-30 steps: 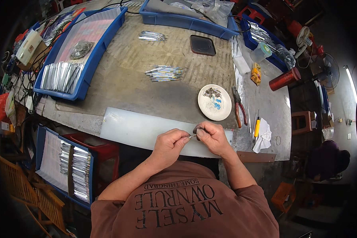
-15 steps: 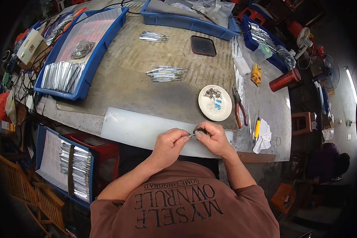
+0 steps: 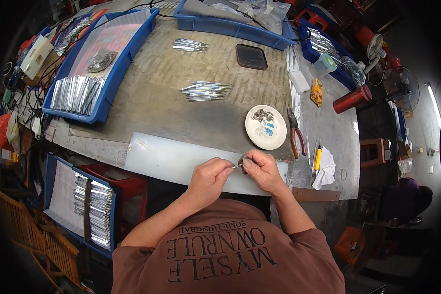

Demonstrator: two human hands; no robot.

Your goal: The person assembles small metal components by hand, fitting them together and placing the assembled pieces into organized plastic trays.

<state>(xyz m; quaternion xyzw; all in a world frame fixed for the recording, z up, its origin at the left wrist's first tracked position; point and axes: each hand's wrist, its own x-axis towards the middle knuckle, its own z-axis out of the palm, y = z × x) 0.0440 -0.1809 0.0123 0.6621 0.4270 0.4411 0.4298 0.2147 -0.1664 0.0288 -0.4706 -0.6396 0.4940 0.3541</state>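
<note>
My left hand (image 3: pixel 208 180) pinches a thin silvery metal rod (image 3: pixel 237 166) between thumb and fingertips, above a pale rectangular board (image 3: pixel 166 154) at the table's near edge. My right hand (image 3: pixel 262 171) closes on the rod's other end, which its fingers hide. Something dark shows at the right fingertips; I cannot make out what it is. Just beyond that hand stands a white plate (image 3: pixel 258 142) with small metal pieces (image 3: pixel 263 115) and blue bits (image 3: pixel 269 128). Farther off lie two piles of slim metal rods, a nearer one (image 3: pixel 206 91) and a farther one (image 3: pixel 190 45).
Red-handled pliers (image 3: pixel 295 137), a yellow-handled screwdriver (image 3: pixel 318 158) and a crumpled white cloth (image 3: pixel 325 169) lie at the right. A blue tray (image 3: pixel 99 116) of rods sits at the left, another (image 3: pixel 113 215) below it. A black shallow tray (image 3: pixel 251 57) lies farther back.
My right hand has turned slightly at the rod, its fingers shifting a little. My left hand and the things on the table have stayed in place.
</note>
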